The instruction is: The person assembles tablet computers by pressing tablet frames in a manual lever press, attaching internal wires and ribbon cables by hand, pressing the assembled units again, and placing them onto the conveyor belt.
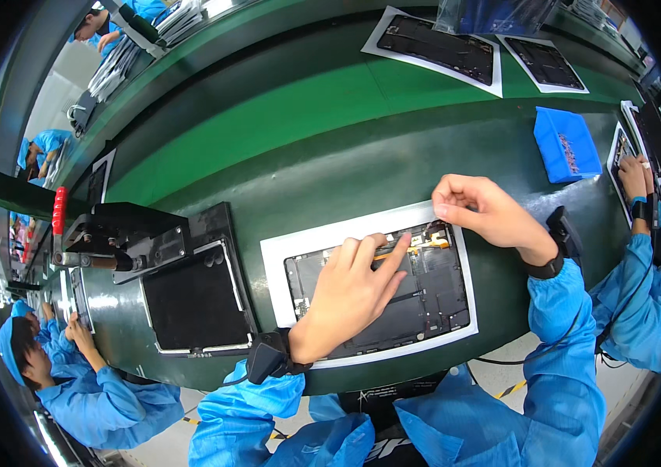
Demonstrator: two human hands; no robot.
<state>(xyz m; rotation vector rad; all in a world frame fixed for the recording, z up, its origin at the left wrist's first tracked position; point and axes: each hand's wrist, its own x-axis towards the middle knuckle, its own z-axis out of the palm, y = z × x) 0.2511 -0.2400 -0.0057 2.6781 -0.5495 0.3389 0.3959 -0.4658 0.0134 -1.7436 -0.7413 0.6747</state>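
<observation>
In front of me an opened tablet (439,292) lies on a white sheet (274,261), its dark inside facing up. Small boards and an orange flex cable (433,244) show near its far right part. My left hand (352,284) rests over the tablet's middle with fingers stretched and apart, the fingertips near the far edge. By the tablet's far right corner, my right hand (490,214) is closed with thumb and forefinger together. Whatever that pinch holds, if anything, is too small to make out. Both wrists wear dark bands.
A press fixture (140,241) with a red handle (59,210) stands left, over a dark plate (194,300). A blue bin (552,144) of small parts sits far right. More opened tablets (443,48) lie along the back shelf. Co-workers (97,389) sit on both sides.
</observation>
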